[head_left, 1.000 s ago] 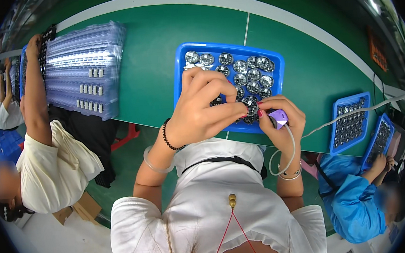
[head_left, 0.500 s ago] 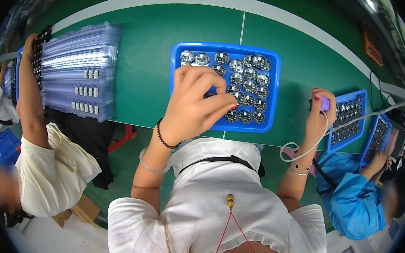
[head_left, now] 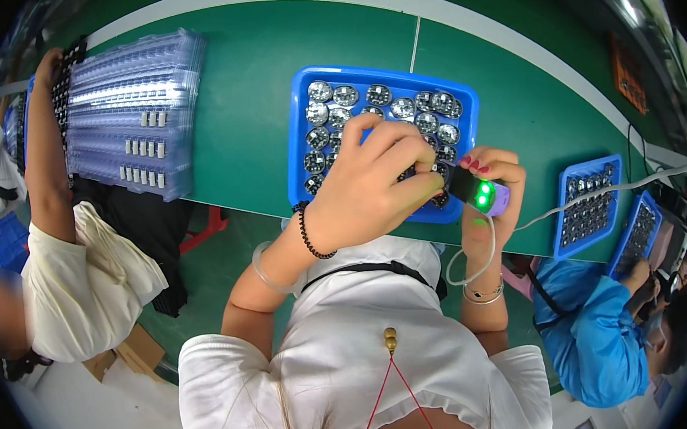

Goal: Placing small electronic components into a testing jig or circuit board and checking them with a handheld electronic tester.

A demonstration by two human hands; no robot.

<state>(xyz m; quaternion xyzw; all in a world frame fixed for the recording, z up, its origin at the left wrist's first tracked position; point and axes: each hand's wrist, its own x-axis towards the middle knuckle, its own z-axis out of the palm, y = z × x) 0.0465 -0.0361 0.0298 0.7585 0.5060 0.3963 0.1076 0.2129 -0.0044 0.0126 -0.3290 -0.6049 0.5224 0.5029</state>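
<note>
A blue tray (head_left: 303, 137) lies in front of me on the green table, holding several round, faceted silver-and-black parts (head_left: 378, 94). My left hand (head_left: 373, 180) is over its near side, thumb and fingers drawn together in a pinch. What they grip is hidden by the fingers. In my right hand (head_left: 505, 171) is a small purple-and-black corded device (head_left: 497, 197) with glowing green lights. Its black end meets or almost meets my left fingertips at the tray's near right corner. A pale cable (head_left: 455, 274) loops down from the device past my right wrist.
Stacked clear plastic trays (head_left: 129, 110) with small white pieces stand at the left, beside a person in a cream top (head_left: 95, 290). To the right are two more blue trays (head_left: 556, 234) of parts and a person in blue (head_left: 599, 339). The cable runs off rightward.
My right hand has brought the device left to my left fingertips, and its green lights now show. My left hand has shifted right and slightly nearer, still pinched.
</note>
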